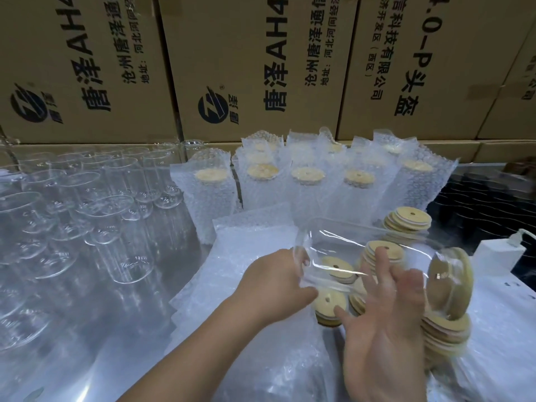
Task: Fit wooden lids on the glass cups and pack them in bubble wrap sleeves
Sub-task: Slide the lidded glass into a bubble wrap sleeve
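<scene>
My left hand [278,281] pinches the edge of a clear plastic bag [342,245] that holds several round wooden lids [338,268], each with a small hole. My right hand [383,317] is spread open, fingers apart, against the bag's near side over the lids. One lid [448,281] stands on edge at the bag's right end, above a stack of lids [443,332]. Bare glass cups [116,224] crowd the table's left half. Several lidded cups in bubble wrap sleeves [211,198] stand in rows behind the bag.
Flat bubble wrap sleeves [232,300] lie piled under my hands. Another lid stack [406,220] sits behind the bag at the right. Cardboard boxes [255,68] wall off the back. A white box [499,253] and a black surface [481,198] lie at the right.
</scene>
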